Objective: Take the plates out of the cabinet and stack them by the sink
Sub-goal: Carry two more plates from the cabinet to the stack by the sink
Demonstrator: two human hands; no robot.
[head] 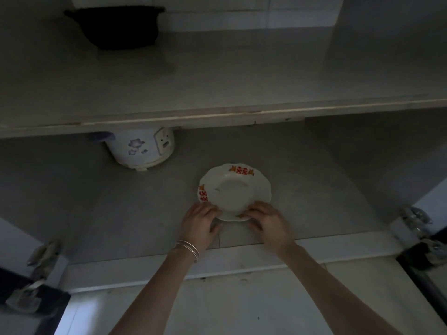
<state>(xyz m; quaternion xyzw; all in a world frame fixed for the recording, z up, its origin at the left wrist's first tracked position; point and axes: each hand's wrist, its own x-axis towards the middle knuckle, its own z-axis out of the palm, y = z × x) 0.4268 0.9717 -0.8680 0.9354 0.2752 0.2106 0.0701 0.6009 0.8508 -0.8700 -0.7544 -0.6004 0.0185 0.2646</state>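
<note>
You are at the very start of a carry. Your left hand, the one with the thin bangles on its wrist, and your right hand both grasp the near rim of the white scalloped plate with red and gold motifs, fingers curled over its edge from either side. The plate sits on the lower shelf of the open cabinet, toward the front and a little right of centre. Whether it is lifted off the shelf cannot be told in this dim light. A second rim seems to show just under its near edge, so you may be holding more than one plate, though that too is not clear. Behind it to the left stands a white rice cooker with a flower print, well apart from the plate, and a dark pot sits on the upper shelf. No other plates show on either shelf. The sink is out of view, so nothing here shows how much has been stacked there; by my reading, this plate's whole trip out and over to the sink is left.
</note>
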